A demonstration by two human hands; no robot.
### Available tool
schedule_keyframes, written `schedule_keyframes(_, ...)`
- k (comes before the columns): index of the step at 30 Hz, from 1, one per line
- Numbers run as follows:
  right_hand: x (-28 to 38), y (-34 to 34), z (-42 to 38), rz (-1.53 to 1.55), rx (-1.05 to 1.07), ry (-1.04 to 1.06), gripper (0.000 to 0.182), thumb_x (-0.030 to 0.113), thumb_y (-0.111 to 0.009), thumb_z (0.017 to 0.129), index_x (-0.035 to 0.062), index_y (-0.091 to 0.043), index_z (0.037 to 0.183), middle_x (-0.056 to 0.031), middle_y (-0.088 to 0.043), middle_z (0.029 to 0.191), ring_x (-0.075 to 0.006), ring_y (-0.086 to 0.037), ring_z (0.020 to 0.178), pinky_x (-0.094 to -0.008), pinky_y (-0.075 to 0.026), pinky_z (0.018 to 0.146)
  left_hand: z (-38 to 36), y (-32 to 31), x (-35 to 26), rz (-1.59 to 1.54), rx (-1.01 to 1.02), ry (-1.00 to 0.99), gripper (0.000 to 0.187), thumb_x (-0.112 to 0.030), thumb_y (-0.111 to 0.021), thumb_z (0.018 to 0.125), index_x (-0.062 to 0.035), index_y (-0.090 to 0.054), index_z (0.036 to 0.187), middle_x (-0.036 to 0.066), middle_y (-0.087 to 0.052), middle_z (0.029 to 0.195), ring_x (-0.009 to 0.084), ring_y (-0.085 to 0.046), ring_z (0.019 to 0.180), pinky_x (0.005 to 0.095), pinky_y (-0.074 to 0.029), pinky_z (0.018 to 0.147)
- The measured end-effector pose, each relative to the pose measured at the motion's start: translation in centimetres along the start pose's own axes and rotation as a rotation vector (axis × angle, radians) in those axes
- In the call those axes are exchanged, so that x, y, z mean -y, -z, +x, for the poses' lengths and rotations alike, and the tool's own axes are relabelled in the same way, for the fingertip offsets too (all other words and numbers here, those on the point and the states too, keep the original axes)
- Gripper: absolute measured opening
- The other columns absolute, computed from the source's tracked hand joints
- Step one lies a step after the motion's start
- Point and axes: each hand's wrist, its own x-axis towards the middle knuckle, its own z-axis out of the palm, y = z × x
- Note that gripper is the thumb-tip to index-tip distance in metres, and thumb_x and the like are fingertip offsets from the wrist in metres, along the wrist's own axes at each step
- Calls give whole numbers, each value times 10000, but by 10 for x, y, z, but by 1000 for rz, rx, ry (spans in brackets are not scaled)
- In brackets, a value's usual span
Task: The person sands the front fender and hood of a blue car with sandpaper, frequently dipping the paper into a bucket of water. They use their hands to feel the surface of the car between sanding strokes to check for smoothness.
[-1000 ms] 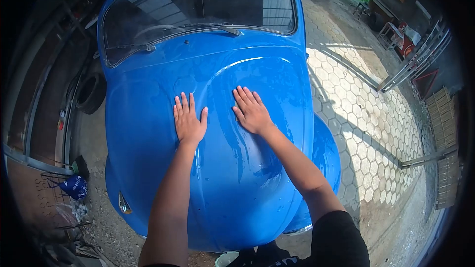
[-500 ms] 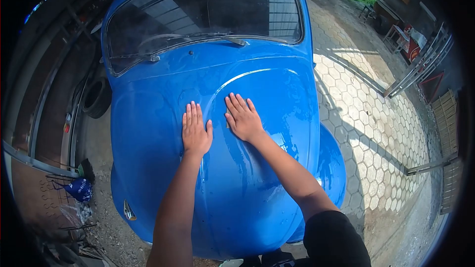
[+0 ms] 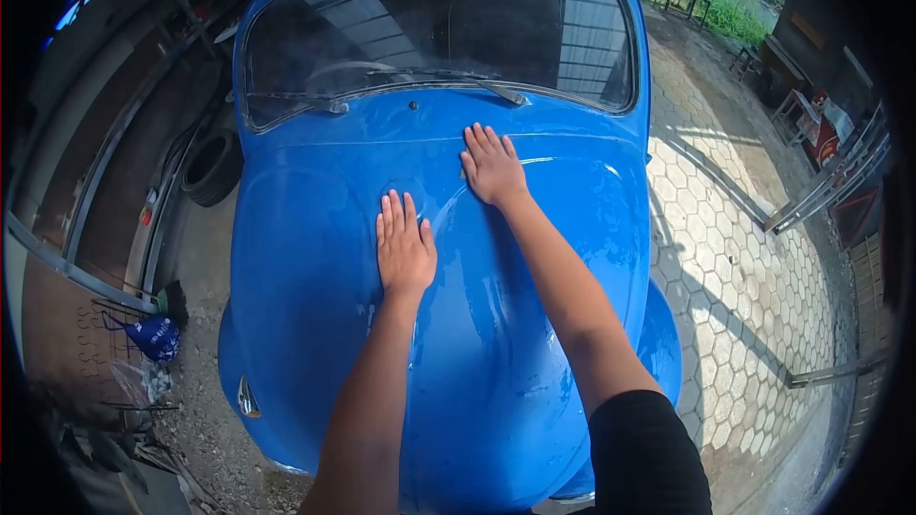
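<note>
A blue car's hood (image 3: pixel 315 257) fills the middle of the view, glossy and streaked with water on its right half. My left hand (image 3: pixel 405 246) lies flat on the hood near its centre ridge, fingers stretched out and nothing visible in it. Farther up, close to the hood's rear seam, my right hand (image 3: pixel 493 167) presses flat on the blue paint. A thin tan sheet (image 3: pixel 464 173) peeks out by its thumb, mostly hidden under the palm. Above both hands are the windshield (image 3: pixel 429 29) and its wipers (image 3: pixel 501 92).
On the left, a tire (image 3: pixel 211 169) stands on the floor beside metal rails. A blue bag (image 3: pixel 153 336) hangs lower left. Hexagonal paving (image 3: pixel 735 296) runs along the car's right side, with metal frames (image 3: pixel 830 176) and a red-and-white object (image 3: pixel 822 133) beyond.
My right hand has slid up the hood toward the windshield, the tan sheet moving with it. My left hand stays flat near the centre ridge. The view has shifted, showing the car farther right and lower.
</note>
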Motion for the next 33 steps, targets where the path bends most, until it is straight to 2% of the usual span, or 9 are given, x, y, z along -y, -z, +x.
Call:
schedule_keyframes(3,6,-15,20,-126,-110,-264,623,456,-316,1137,131,-369,1665,-72,-324,1747,-274,-265,1621,-468,-177,1329,0,1,0,4,11,-9,626,-366,-264,1156,-38,-250,1689,167,-196,1774,294,-129,1657,438,-105,1350)
schedule_keyframes(6,42,-20,-9,24,31,243,612,438,-330,1137,130,-370,1664,-75,-334,1742,-279,-274,1618,-475,-184,1326,-3,4,0,-13,20,-12,609,-332,-277,1152,-25,-272,1679,172,-223,1766,301,-146,1653,439,-114,1349)
schedule_keyframes(14,67,-31,71,-52,41,143,597,426,-318,1143,162,-346,1677,-39,-318,1751,-242,-248,1627,-457,-155,1340,2,6,-3,-10,-8,-19,596,-303,-288,1148,-8,-298,1666,177,-242,1759,315,-150,1652,443,-119,1346)
schedule_keyframes(18,51,-15,34,90,239,439,584,412,-296,1154,181,-321,1690,-16,-296,1760,-234,-222,1636,-466,-138,1347,1,5,-1,-51,10,-15,594,-299,-285,1148,-11,-298,1668,173,-235,1763,307,-145,1654,444,-117,1346)
schedule_keyframes(22,32,1,-16,44,171,291,584,415,-302,1154,187,-320,1692,-25,-304,1757,-257,-237,1632,-479,-153,1338,-3,6,-1,-38,15,-6,596,-298,-286,1147,-18,-289,1672,168,-232,1765,301,-146,1654,443,-112,1349)
schedule_keyframes(26,23,-32,64,-99,-57,-71,603,429,-319,1144,171,-326,1689,-45,-306,1757,-269,-254,1627,-497,-179,1325,4,5,-1,-16,-14,-7,590,-286,-304,1143,-12,-304,1665,177,-243,1759,314,-163,1649,444,-128,1348)
schedule_keyframes(29,45,-35,78,-160,-36,-4,602,425,-317,1143,159,-337,1682,-48,-309,1755,-266,-261,1625,-497,-189,1324,0,8,-3,-14,-11,-23,587,-276,-315,1141,-1,-308,1660,192,-246,1754,326,-167,1647,450,-133,1346)
schedule_keyframes(32,49,-19,34,7,152,316,597,414,-317,1141,153,-344,1678,-50,-308,1755,-263,-260,1625,-496,-191,1324,0,9,-2,-50,-13,-32,587,-275,-312,1141,2,-312,1658,201,-249,1751,332,-170,1646,455,-134,1344)
schedule_keyframes(33,45,-10,21,11,185,312,597,408,-314,1141,151,-337,1679,-49,-298,1759,-258,-254,1627,-495,-192,1324,0,9,-2,-47,-10,-31,587,-276,-312,1141,2,-311,1658,202,-250,1751,333,-171,1646,455,-134,1343)
